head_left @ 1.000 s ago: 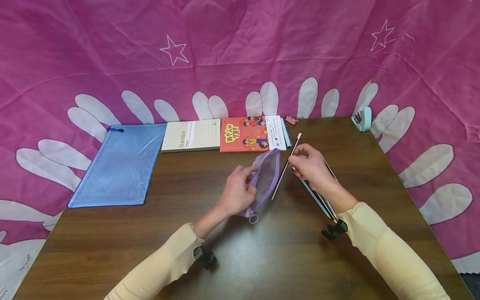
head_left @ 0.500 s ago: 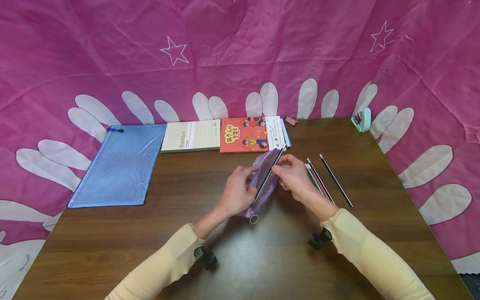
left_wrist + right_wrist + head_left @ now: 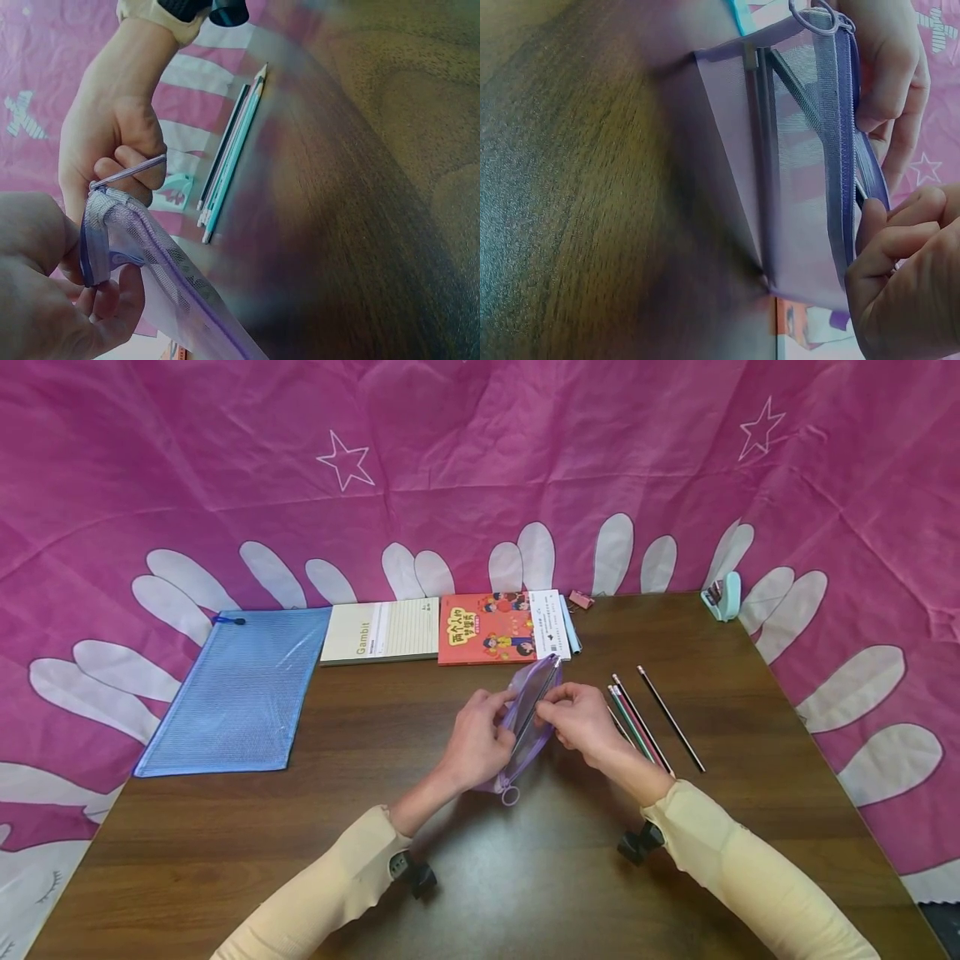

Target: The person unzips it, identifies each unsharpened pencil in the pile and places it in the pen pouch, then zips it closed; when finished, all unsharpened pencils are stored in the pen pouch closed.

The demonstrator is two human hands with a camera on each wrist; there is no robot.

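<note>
My left hand [image 3: 477,737] grips one side of a translucent purple mesh zip pouch [image 3: 802,225], thumb inside the mouth, which gapes toward my right hand. With my right hand [image 3: 583,718] I pinch a dark striped pencil [image 3: 546,683] that lies slanted within the opening, its white-tipped end at the far corner. Through the mesh, the right wrist view shows a dark stick-like thing [image 3: 763,150] along the bottom and the pencil slanting above. The ring pull [image 3: 511,795] hangs at the near corner. My right fingertips partly hide the pencil.
Several loose pencils [image 3: 637,718] lie to the right of my right hand, with a lone black pencil [image 3: 671,718] further right. Behind are a blue mesh folder [image 3: 236,693], a notebook [image 3: 382,631], a red book [image 3: 487,628], a pink clip [image 3: 581,599] and a mint stapler-like object [image 3: 723,597].
My right hand has carried the pencil leftward from beside the pouch into its mouth and lowered it further in. My left hand has stayed holding the pouch.
</note>
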